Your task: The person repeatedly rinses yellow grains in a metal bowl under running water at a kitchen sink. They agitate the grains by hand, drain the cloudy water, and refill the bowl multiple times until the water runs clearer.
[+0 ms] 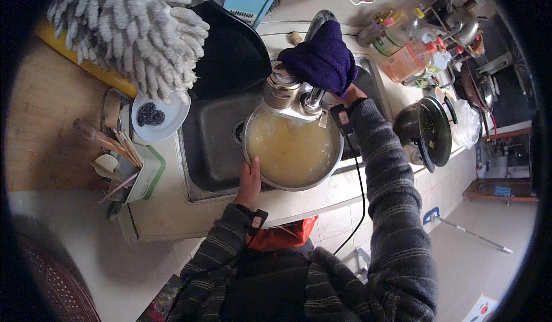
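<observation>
A round metal basin (293, 188) of cloudy yellowish liquid sits over the divider of the double sink (211, 128). My left hand (249, 185) grips its near left rim, thumb on top and fingers below. Above the far side of the basin is the faucet (317, 100), with a cylindrical metal filter (282, 87) attached. A purple cloth (321, 56) drapes over the faucet. My right hand (354, 94) is beside the cloth at the far right of the basin. Its fingers are mostly hidden, so what they hold cannot be made out.
A black wok (233, 50) leans behind the left basin, near a grey chenille duster (138, 33). A plate (170, 125) with a steel scrubber (150, 115) and a utensil holder (146, 175) stand left. A dark pot (424, 128) and several bottles (407, 61) stand right. A black cable (362, 192) hangs from my right wrist.
</observation>
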The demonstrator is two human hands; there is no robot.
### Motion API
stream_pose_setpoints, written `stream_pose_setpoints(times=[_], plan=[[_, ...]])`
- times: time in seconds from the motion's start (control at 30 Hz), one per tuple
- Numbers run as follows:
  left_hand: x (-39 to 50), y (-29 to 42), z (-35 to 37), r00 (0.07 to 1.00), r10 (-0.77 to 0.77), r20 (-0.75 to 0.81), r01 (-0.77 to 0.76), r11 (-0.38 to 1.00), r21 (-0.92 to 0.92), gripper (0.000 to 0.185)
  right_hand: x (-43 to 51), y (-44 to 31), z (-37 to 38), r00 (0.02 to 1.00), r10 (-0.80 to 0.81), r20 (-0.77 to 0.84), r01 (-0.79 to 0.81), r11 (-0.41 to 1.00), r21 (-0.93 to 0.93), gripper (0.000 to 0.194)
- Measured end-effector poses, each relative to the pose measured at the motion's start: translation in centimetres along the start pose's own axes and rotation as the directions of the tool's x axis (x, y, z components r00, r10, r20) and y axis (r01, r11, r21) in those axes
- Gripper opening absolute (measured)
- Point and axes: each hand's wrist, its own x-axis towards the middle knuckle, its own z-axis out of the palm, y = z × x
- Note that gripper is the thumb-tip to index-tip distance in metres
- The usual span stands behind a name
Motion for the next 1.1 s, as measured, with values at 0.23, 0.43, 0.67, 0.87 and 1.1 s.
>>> stream_pose_setpoints(times=[0.23, 0.43, 0.67, 0.87, 1.1], plan=[[0.5, -0.3, -0.8, 0.971, -0.147, 0.189, 0.156, 0.987, -0.031, 0.040, 4.2, 1.0, -0.7, 0.956, 0.273, 0.105, -0.289, 0.937, 0.198, 0.031], [0.1, -0.3, -0.6, 0.988, 0.124, 0.094, -0.128, 0.991, 0.044, 0.042, 5.4, 1.2, -1.0, 0.948, 0.285, 0.142, -0.308, 0.933, 0.186, 0.032], [0.0, -0.8, -0.5, 0.991, -0.084, 0.109, 0.088, 0.995, -0.036, 0.043, 5.4, 1.7, -0.9, 0.942, 0.295, 0.162, -0.322, 0.930, 0.180, 0.033], [0.0, -0.5, -0.6, 0.986, -0.106, 0.129, 0.111, 0.993, -0.036, 0.043, 5.4, 1.8, -0.9, 0.938, 0.301, 0.173, -0.331, 0.927, 0.177, 0.034], [-0.2, 0.8, -0.4, 0.989, -0.101, 0.104, 0.107, 0.993, -0.050, 0.044, 5.4, 1.9, -0.9, 0.933, 0.305, 0.189, -0.337, 0.927, 0.166, 0.036]])
